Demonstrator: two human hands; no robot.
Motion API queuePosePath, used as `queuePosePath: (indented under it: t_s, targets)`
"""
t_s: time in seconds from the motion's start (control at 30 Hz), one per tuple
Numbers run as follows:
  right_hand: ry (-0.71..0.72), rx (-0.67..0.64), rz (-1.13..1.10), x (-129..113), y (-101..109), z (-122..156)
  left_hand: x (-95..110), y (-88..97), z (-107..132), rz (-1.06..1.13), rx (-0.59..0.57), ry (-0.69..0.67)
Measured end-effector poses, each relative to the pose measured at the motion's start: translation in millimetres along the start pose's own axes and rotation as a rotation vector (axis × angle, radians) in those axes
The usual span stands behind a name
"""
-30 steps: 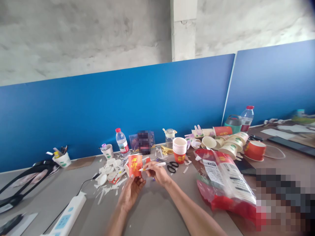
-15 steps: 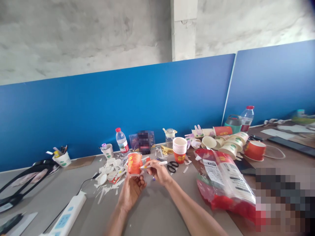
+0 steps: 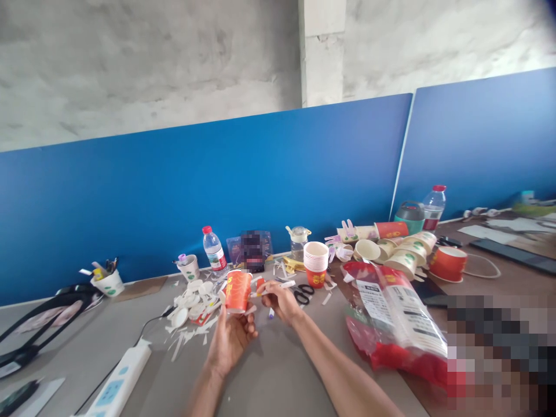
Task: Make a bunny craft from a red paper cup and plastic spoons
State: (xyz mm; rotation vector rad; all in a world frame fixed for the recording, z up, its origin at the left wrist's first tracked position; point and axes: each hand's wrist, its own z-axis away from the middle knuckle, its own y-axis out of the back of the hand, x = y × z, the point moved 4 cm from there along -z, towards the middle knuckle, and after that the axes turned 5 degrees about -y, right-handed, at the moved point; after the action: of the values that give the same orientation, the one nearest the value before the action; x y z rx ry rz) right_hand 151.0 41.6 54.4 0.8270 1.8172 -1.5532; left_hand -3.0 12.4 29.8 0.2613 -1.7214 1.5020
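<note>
A red paper cup (image 3: 237,291) with yellow markings is held up by my left hand (image 3: 234,337), whose fingers close around its lower part. Just to the right, my right hand (image 3: 280,302) pinches a white marker (image 3: 282,285) with a yellow-orange end that points toward the side of the cup. I cannot tell whether the tip touches the cup. Behind my right hand lie black-handled scissors (image 3: 303,294), beside a stack of red paper cups (image 3: 315,264). A small purple-and-white piece (image 3: 271,313), perhaps a cap, lies between my hands.
White paper scraps and cut rings (image 3: 186,307) spread left of my hands. A power strip (image 3: 119,382) lies at front left. To the right are a plastic bag of cups (image 3: 397,318) and several cut cups (image 3: 403,258). Water bottles (image 3: 214,250) stand near the blue partition (image 3: 217,185).
The cup has turned slightly in my left hand, so its yellow markings sit differently. My right hand and the marker have shifted a little away from the cup.
</note>
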Motion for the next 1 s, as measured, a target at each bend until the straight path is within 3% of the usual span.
queuePosePath:
  t_s: [0.23,0.47,0.8,1.0]
  targets:
    - [0.110,0.146,-0.087,-6,6,-1,-1,-6.0,5,0.015,-0.004,0.039]
    - [0.101,0.147,-0.011,5,-1,1,-12,-8.5,6,-0.062,-0.087,0.111]
    - [0.136,0.194,0.031,-5,6,0,-12,5.1,-3,-0.303,0.057,-0.032]
    - [0.172,0.203,-0.062,-11,7,1,-7,6.2,-4,-0.190,0.129,-0.070]
